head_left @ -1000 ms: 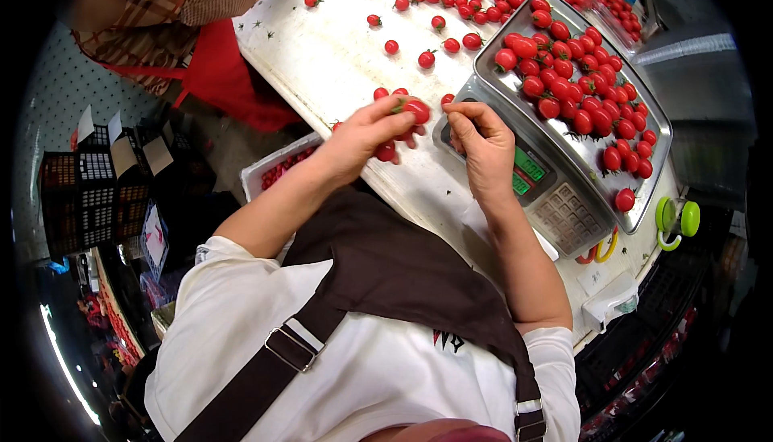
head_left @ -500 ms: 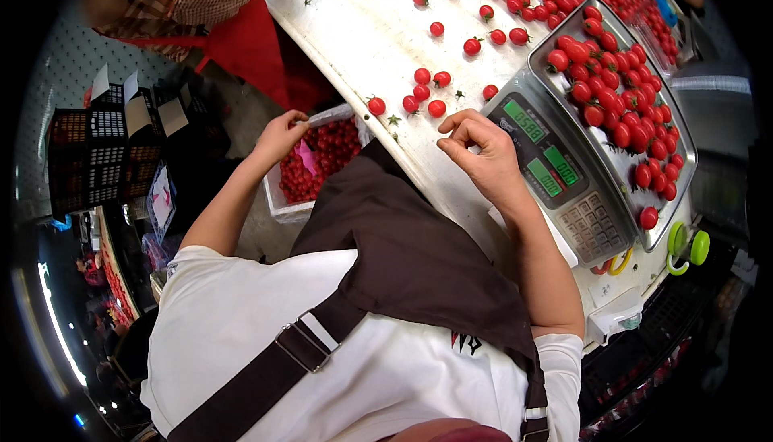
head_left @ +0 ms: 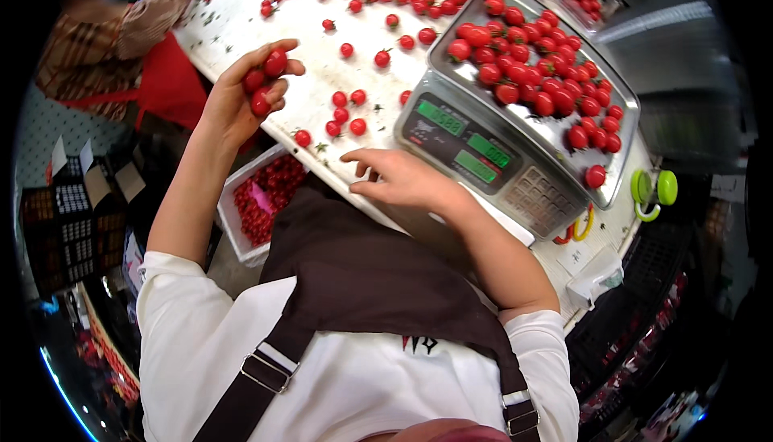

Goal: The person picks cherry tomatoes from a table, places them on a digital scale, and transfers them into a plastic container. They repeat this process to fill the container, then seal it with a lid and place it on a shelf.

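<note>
Well to the left of the scale (head_left: 483, 160), we have 3 tomatoes (head_left: 254, 80) gathered in our left hand (head_left: 229, 108), lying between the palm and the curled fingers. They are small, rounded, red and glossy. That hand is raised with its fingers pointing towards the scale, the forearm rising from below.

Lower left of the scale, past the table's edge, a white crate (head_left: 233, 229) holds more red tomatoes and something pink. Nearer the scale, 6 loose tomatoes (head_left: 341, 115) lie scattered on the white table (head_left: 306, 80), some with green stems.

Just left of the scale's lower corner, our right hand (head_left: 403, 176) is released, with no tomato visible in it. Its fingers are bent and its thumb stands apart; we cannot tell whether it touches the table.

On the scale, a metal tray (head_left: 455, 76) bears a heap of tomatoes (head_left: 535, 68).
</note>
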Motion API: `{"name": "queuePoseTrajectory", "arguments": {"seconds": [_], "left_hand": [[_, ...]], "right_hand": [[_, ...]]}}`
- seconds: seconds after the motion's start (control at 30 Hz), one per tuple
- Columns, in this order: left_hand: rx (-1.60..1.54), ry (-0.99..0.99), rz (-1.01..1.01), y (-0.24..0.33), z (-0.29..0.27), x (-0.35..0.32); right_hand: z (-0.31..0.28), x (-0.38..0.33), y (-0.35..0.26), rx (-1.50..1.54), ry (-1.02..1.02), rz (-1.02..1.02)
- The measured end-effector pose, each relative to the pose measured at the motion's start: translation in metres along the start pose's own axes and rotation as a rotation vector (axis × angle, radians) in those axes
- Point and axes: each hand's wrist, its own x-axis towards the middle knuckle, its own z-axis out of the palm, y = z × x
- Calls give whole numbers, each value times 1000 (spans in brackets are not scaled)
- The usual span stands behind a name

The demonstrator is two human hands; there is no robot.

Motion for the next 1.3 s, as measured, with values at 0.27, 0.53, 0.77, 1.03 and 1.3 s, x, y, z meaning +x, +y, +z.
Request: {"name": "queuePoseTrajectory", "arguments": {"seconds": [0.27, 0.53, 0.77, 1.03, 1.3], "left_hand": [[529, -377, 308, -19, 192, 80], [1099, -450, 836, -55, 246, 143], [956, -196, 663, -35, 134, 100], [1537, -41, 539, -77, -10, 20], [1718, 145, 631, -133, -10, 26]], "right_hand": [[-6, -3, 2, 6, 21, 54], [-8, -3, 3, 1, 19, 73], [3, 1, 11, -33, 191, -51], [-3, 0, -5, 217, 407, 0], [-3, -1, -4, 125, 392, 7]]}}
